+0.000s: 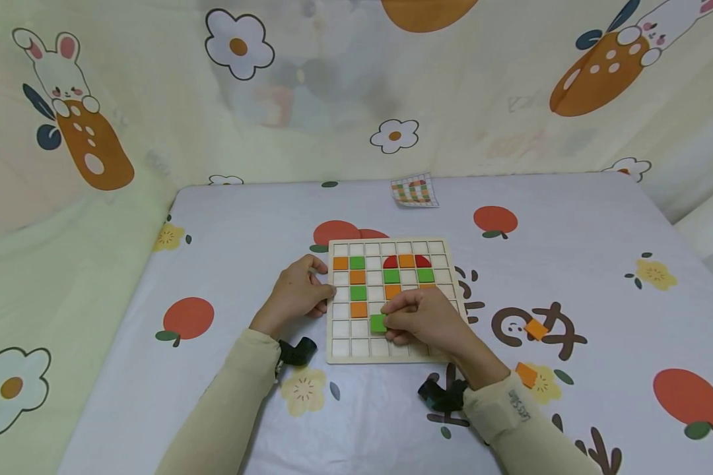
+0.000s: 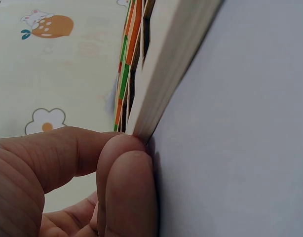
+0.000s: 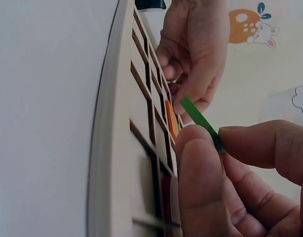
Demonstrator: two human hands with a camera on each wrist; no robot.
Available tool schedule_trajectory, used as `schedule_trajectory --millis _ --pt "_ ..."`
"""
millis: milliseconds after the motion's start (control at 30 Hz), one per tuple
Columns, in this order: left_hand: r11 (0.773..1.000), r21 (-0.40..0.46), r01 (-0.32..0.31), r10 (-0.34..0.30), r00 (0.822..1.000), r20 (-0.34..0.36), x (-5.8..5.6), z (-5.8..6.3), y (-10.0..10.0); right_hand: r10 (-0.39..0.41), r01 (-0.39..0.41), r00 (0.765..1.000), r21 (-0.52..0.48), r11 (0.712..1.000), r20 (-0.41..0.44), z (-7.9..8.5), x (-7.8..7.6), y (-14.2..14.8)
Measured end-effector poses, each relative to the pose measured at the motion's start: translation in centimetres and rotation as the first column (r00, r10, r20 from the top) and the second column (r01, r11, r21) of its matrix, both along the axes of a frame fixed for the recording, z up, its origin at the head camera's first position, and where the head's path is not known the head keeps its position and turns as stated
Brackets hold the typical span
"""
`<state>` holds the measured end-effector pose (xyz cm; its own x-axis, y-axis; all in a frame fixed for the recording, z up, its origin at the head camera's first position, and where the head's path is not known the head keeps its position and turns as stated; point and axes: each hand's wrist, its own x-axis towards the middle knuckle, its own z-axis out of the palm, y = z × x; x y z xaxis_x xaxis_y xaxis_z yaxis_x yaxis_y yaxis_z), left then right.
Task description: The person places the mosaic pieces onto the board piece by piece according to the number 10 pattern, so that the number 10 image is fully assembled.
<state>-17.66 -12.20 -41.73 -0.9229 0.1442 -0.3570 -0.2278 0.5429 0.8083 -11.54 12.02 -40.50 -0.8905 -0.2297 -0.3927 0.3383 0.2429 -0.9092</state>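
A pale wooden grid board [image 1: 339,353] lies flat on the table. My left hand [image 1: 294,287] holds its left edge, thumb on the rim; in the left wrist view the fingertips [image 2: 129,182] meet the board's side. Between thumb and fingers, my right hand [image 1: 424,323] pinches a green square tile [image 1: 377,323] over the lower middle cells. That tile [image 3: 198,116] looks tilted and raised off the grid in the right wrist view. Orange tiles [image 1: 358,277], green tiles [image 1: 358,293] and red rounded tiles [image 1: 390,262] fill several cells. The right hand hides part of the board.
Two loose orange tiles [image 1: 536,329] lie right of the board, the nearer one [image 1: 526,375] by the right sleeve. A small printed pattern card [image 1: 414,191] sits at the table's back edge. The cloth [image 1: 243,231] bears printed fruit and flowers.
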Motion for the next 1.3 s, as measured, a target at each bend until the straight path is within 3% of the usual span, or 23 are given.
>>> schedule_trajectory --millis 700,1300 --pt "1.000 0.002 0.006 -0.006 1.000 0.004 -0.1 0.0 -0.1 0.041 -0.039 0.999 0.073 0.997 -0.027 -0.2 -0.1 -2.9" --pt "1.000 0.008 -0.009 0.009 1.000 0.013 0.1 0.2 -0.1 0.041 -0.037 0.998 0.100 0.994 -0.042 -0.3 0.1 -3.1"
